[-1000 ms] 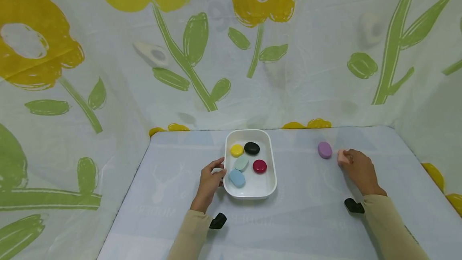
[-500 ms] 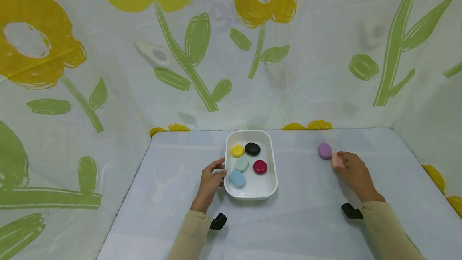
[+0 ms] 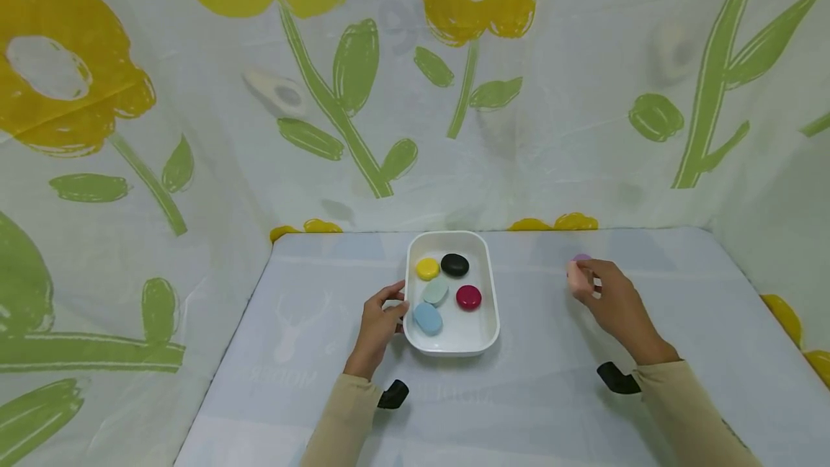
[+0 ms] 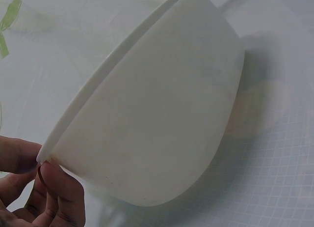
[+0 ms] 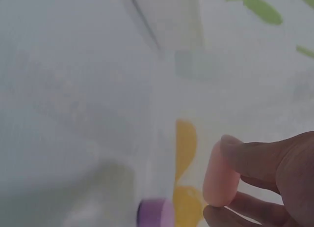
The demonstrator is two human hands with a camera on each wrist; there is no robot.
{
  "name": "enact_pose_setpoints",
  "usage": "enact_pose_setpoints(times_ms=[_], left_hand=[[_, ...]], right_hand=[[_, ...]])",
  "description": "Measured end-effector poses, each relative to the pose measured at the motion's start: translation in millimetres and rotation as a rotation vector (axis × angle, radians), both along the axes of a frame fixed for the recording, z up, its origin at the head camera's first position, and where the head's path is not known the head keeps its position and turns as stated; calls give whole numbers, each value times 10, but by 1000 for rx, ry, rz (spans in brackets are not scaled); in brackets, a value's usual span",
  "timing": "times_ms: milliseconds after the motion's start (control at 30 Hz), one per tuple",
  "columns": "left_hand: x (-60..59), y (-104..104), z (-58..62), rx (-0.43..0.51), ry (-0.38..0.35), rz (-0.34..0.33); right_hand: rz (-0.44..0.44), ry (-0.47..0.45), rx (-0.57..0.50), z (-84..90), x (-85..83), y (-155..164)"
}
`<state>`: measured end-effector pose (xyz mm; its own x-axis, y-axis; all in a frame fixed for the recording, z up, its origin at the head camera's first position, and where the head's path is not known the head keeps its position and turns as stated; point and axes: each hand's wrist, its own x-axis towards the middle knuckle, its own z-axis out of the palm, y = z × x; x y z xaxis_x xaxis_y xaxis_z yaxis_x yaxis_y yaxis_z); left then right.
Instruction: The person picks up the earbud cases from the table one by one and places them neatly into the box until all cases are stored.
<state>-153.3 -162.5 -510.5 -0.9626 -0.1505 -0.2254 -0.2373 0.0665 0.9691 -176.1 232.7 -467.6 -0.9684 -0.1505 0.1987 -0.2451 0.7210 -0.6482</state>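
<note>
The pale pink pebble (image 5: pixel 221 175) sits pinched in the grip of the right hand (image 3: pixel 612 301), thumb on one side and fingers curled under it, lifted clear of the table (image 3: pixel 551 395); in the head view it shows only as a small pink blur at the fingertips (image 3: pixel 579 281). Just behind it, partly hidden by the hand, lies a purple pebble (image 3: pixel 581 259) on the table, and the right wrist view shows the same purple piece (image 5: pixel 154 212) below and to the left of the pink one, apart from it. To the left, well apart from the right hand, stands a white tray (image 3: pixel 488 334) near the middle of the table. Inside it lie five pebbles: a yellow one (image 3: pixel 427 269) and a black one (image 3: pixel 454 264) at the far end, a pale green one (image 3: pixel 436 291) and a dark red one (image 3: pixel 468 297) in the middle, and a light blue one (image 3: pixel 428 318) nearest the left side. The left hand (image 3: pixel 378 323) holds the tray's left rim, its grip closed there with fingers curled; the left wrist view shows fingertips (image 4: pixel 59 187) pressed at the rim's edge against the tray's outer wall (image 4: pixel 157 124). A cloth printed with yellow flowers and green leaves (image 3: pixel 350 70) hangs behind and beside the table.
</note>
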Motion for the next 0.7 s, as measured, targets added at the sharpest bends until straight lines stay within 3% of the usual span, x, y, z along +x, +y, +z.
enact_pose_setpoints(times_ms=[100, 333, 700], left_hand=[[-7, 7, 14, -4, 0, 2], [-7, 19, 32, 0, -1, 6], [8, 18, 30, -8, -5, 7]], right_hand=[[66, 32, -18, 63, 21, -135], [205, 11, -82, 157, 43, -496], [362, 31, -37, 184, 33, -971]])
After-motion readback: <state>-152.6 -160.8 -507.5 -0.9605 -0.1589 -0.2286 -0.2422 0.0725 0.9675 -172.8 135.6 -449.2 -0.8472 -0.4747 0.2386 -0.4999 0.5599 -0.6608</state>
